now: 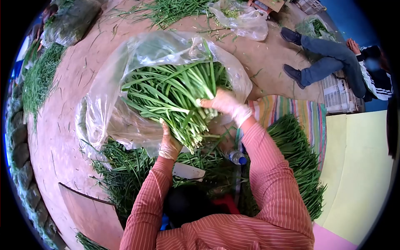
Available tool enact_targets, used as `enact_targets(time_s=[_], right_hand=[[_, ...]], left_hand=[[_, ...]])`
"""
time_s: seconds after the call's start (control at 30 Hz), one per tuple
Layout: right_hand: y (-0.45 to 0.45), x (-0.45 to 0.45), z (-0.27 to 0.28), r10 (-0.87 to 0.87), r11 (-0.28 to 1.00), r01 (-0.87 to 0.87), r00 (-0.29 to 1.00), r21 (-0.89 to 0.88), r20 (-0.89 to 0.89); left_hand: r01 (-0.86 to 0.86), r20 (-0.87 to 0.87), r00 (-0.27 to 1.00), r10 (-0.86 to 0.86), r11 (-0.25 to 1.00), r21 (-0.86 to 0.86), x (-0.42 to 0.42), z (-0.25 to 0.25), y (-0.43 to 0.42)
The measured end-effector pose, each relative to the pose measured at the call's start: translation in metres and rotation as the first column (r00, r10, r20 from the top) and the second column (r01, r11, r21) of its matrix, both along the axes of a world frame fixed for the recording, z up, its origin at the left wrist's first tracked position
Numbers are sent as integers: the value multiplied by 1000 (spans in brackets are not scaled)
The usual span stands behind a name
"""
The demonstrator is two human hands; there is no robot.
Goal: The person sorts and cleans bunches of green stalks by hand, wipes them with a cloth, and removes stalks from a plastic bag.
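Observation:
A thick bunch of garlic chives [171,89] lies across the mouth of a large clear plastic bag [106,98], pale stem ends towards me and leaves pointing to the upper left. My right hand [221,103], in a thin whitish glove, grips the stems from the right side. On the near left, my left hand [168,143], gloved too, holds the bunch with its thumb up along the edge; its other fingers are hidden beneath the leaves. Both hands are closed on the same bunch.
More chives [291,146] lie on a striped cloth [273,106] at right. A water bottle [237,157] and a white block [188,171] are near my forearms. A board [93,216] stands lower left. Another person's legs [329,54] extend at upper right, beside a white crate [339,93].

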State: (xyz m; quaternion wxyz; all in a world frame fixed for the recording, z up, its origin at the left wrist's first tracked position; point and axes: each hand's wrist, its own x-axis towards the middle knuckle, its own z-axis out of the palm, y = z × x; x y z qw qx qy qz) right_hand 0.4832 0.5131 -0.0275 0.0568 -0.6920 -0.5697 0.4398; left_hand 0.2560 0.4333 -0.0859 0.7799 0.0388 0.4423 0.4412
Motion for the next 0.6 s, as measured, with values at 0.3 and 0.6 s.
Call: enact_targets(time_s=[0.3, 0.6], right_hand=[[-92, -103, 10, -65, 955, 113, 982, 274, -177], [-83, -72, -3, -5, 946, 190, 820, 264, -573]], left_hand=[[130, 168, 976, -138, 990, 59, -95, -29, -27], [46, -11, 999, -45, 990, 137, -90, -17, -19]])
